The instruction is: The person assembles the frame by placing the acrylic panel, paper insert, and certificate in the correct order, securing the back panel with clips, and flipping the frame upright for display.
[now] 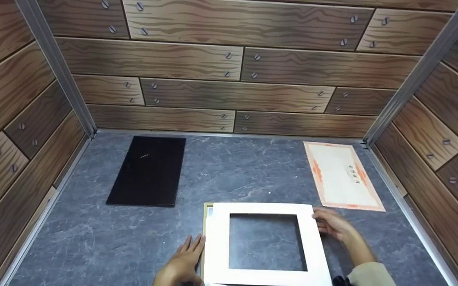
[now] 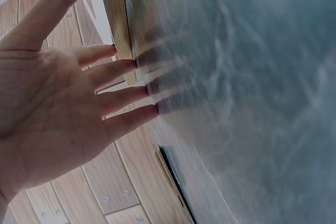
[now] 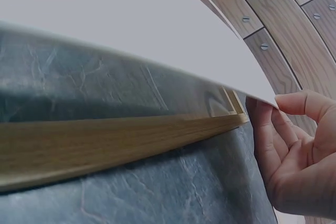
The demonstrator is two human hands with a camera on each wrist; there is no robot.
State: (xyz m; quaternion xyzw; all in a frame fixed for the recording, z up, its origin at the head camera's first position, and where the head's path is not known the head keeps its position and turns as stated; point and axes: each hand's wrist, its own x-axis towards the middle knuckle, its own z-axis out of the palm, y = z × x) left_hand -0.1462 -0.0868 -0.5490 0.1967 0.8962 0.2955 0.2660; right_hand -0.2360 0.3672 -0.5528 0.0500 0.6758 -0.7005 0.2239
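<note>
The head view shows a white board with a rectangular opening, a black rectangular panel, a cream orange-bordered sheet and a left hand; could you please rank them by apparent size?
1. White board, by its outer outline
2. Black panel and cream sheet: too alike to rank
3. Left hand

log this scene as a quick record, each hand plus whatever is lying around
left hand: fingers straight, fingertips at the left side of the wooden frame
right hand: pinches the white mat near its far right corner
white mat: rectangular window cut in it; right edge raised above the frame
black panel: flat, far left
orange-bordered sheet: flat, far right, print too small to read
surface: grey-blue, marbled
walls: wood-plank pattern
</note>
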